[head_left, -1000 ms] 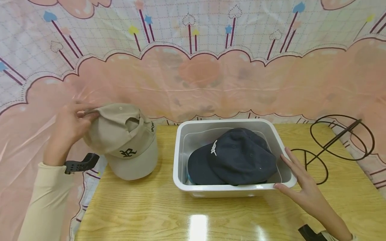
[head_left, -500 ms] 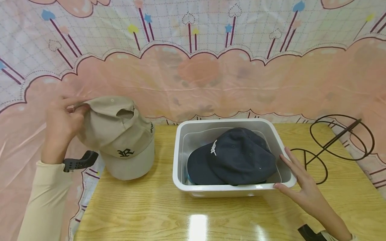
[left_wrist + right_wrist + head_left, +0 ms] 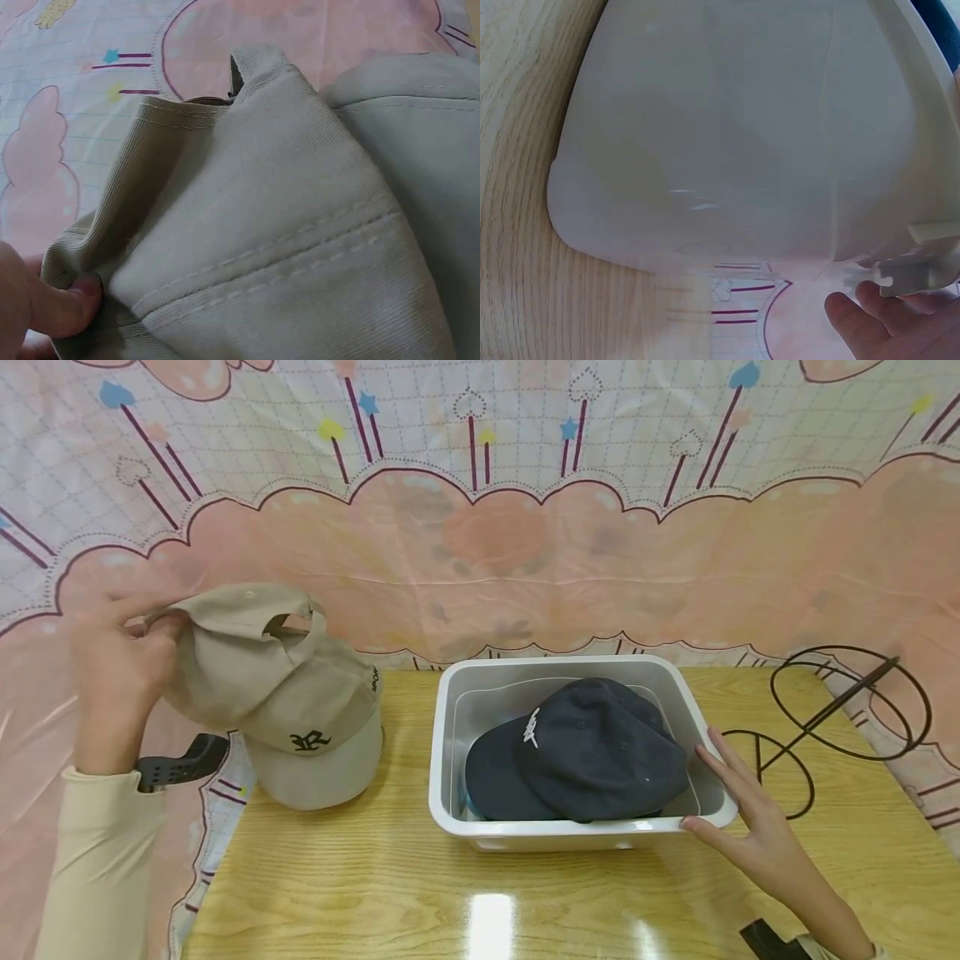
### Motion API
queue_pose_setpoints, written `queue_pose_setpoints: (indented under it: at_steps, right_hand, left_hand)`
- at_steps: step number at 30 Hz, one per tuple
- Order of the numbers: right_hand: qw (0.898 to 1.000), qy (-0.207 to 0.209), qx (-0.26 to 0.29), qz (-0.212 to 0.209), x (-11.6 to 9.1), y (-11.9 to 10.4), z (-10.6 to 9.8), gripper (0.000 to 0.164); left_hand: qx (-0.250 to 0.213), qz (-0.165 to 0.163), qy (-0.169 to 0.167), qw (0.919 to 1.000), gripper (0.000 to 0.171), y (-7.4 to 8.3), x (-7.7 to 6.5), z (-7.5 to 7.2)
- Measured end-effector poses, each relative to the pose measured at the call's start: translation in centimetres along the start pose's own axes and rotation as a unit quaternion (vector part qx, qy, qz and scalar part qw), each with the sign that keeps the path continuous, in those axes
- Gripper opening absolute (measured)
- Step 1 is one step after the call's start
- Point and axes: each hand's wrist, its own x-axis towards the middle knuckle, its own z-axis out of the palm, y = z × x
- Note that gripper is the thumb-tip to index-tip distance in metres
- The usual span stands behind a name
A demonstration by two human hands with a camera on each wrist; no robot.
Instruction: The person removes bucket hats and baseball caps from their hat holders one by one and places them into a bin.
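Note:
My left hand (image 3: 120,672) pinches the edge of a beige baseball cap (image 3: 232,677) at the table's left side. In the left wrist view the thumb (image 3: 75,307) presses on the folded cloth near a stitched seam. The cap's strap opening faces up, its dark logo faces me, and its paler brim (image 3: 322,768) points toward the front. My right hand (image 3: 757,827) rests with spread fingers on the front right corner of a light grey plastic bin (image 3: 442,752). Inside the bin lies a navy baseball cap (image 3: 600,752) with a white emblem, brim to the left.
Behind the bin at right, a black wire stand with round loops (image 3: 817,718) lies on the wooden table (image 3: 360,885). A patterned pink cloth (image 3: 495,552) hangs along the back and falls past the table's left edge. Black straps circle both wrists.
My left hand has moved left and slightly up, drawing the beige cap's crown with it, while the brim has shifted only slightly left. My right hand and the bin look unchanged.

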Motion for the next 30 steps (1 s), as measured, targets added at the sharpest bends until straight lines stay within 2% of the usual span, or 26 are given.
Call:
queue_pose_setpoints:
  at_steps: [5,11,19,25,30]
  right_hand:
    - [1.0,0.0,-0.001,-0.002,0.0,0.0,0.0,0.084]
    - [1.0,-0.002,0.006,0.002,0.0,0.1,0.0,0.083]
    - [1.0,-0.002,0.003,0.004,0.1,0.1,0.1,0.083]
    - [1.0,-0.006,-0.001,0.012,0.1,0.0,0.0,0.083]
    - [1.0,-0.011,0.001,0.02,0.1,-0.2,-0.1,0.082]
  left_hand:
    - [0.006,-0.01,0.022,0.9997,0.031,0.9,0.3,-0.8]
    - [0.027,0.035,0.051,0.9977,0.034,1.7,0.5,-1.5]
    - [-0.015,0.083,0.087,0.9926,0.033,3.1,0.1,-2.3]
    - [-0.021,0.104,0.082,0.991,0.033,5.6,-0.4,-2.7]
    - [-0.053,0.113,0.065,0.99,0.036,7.9,-0.8,-2.4]
